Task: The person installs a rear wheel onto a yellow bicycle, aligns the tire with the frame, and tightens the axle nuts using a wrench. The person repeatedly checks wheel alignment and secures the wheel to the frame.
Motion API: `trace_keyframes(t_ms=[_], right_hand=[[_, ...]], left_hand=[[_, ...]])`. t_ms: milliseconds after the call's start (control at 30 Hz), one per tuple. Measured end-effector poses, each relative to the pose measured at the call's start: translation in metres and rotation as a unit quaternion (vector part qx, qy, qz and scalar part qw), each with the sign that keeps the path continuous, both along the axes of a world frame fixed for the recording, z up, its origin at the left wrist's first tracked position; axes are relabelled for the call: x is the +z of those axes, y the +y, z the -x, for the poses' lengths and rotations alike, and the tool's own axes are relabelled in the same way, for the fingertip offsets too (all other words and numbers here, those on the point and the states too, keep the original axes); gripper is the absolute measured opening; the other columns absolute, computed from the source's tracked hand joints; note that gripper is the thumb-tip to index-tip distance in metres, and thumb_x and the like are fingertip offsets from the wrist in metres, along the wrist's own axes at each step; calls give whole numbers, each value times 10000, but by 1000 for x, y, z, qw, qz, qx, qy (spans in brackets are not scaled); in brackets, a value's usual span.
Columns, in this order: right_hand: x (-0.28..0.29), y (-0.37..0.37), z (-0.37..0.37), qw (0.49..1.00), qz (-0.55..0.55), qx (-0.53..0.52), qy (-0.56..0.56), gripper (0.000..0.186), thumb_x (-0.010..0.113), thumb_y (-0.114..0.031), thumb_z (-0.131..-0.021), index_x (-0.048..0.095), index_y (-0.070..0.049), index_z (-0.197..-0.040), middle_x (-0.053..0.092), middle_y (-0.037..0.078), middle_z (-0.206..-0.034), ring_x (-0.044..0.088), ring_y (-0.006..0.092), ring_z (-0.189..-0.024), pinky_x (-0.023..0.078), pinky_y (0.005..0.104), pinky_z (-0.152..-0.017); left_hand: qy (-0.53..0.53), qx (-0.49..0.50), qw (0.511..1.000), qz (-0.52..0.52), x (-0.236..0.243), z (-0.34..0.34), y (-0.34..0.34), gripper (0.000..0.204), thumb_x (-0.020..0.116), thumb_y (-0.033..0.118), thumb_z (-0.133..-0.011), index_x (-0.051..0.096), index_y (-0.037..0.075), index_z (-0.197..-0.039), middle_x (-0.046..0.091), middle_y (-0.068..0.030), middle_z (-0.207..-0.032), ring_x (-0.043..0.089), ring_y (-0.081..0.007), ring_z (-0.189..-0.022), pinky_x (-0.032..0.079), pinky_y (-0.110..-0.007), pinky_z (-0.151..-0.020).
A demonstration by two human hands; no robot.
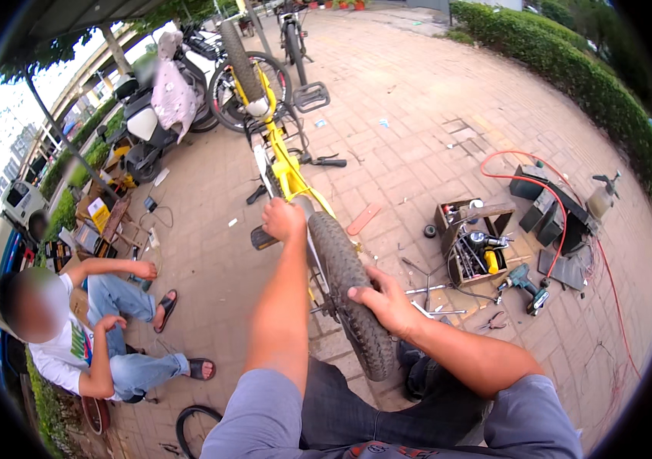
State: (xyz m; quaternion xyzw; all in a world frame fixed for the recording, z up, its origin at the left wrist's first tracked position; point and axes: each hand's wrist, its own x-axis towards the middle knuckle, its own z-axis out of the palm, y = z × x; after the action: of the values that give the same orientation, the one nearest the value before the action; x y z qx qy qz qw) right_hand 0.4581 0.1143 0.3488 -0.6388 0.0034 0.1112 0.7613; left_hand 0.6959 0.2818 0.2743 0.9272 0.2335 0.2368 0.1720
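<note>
A yellow bicycle [286, 174] stands upside down in front of me, its saddle hidden. Its knobby black tyre [341, 268] on the near wheel points toward my lap. My right hand [386, 302] grips this tyre from the right, thumb on the tread and fingers round its side. On the left, my left hand [284, 219] is closed by the frame at the far end of the tyre; what its fingers hold is hidden. A black pedal [263, 237] sits just below that hand. The far wheel's tyre [240, 61] rises beyond the frame.
At right are a wooden toolbox [473, 245], a cordless drill [523, 288], pliers [494, 321], a red hose [565, 222] and a spray bottle [604, 195]. A person [96, 329] sits at left. A loose black tyre [196, 428] lies near my legs; a scooter [154, 115] is parked beyond.
</note>
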Motion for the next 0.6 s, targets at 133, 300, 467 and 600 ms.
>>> trace_keyframes(t_ms=[133, 300, 467, 600], right_hand=[[2, -1, 2, 999, -33, 24, 4, 756, 645, -312, -800, 332, 127, -1330, 573, 196, -1057, 589, 188, -865, 491, 304, -720], [-4, -1, -1, 1000, -12, 24, 1, 802, 651, -329, -796, 300, 136, -1348, 568, 206, -1083, 590, 199, -907, 488, 306, -759], [-8, 4, -5, 1000, -1, 14, -9, 826, 652, -349, -793, 291, 148, -1346, 552, 223, -1125, 574, 217, -970, 467, 302, -827], [-6, 3, -6, 1000, -6, 13, 15, 820, 649, -350, -793, 302, 151, -1341, 544, 225, -1148, 570, 216, -979, 463, 298, -832]], left_hand=[[5, 16, 998, 61, 5, 0, 0, 332, 647, 287, -740, 609, 64, -983, 609, -123, -1058, 557, -331, -1043, 441, -504, -842], [31, 15, 988, 153, 15, 2, 9, 412, 667, 335, -724, 613, 53, -1020, 629, -143, -1079, 581, -339, -1039, 431, -511, -859], [-8, -7, 976, 215, 19, -6, 23, 411, 643, 326, -720, 630, 51, -1026, 650, -161, -1048, 597, -359, -1016, 441, -493, -836], [-69, -106, 934, 335, 16, -13, 37, 314, 646, 209, -718, 630, -44, -904, 652, -151, -843, 634, -259, -760, 489, -392, -670]])
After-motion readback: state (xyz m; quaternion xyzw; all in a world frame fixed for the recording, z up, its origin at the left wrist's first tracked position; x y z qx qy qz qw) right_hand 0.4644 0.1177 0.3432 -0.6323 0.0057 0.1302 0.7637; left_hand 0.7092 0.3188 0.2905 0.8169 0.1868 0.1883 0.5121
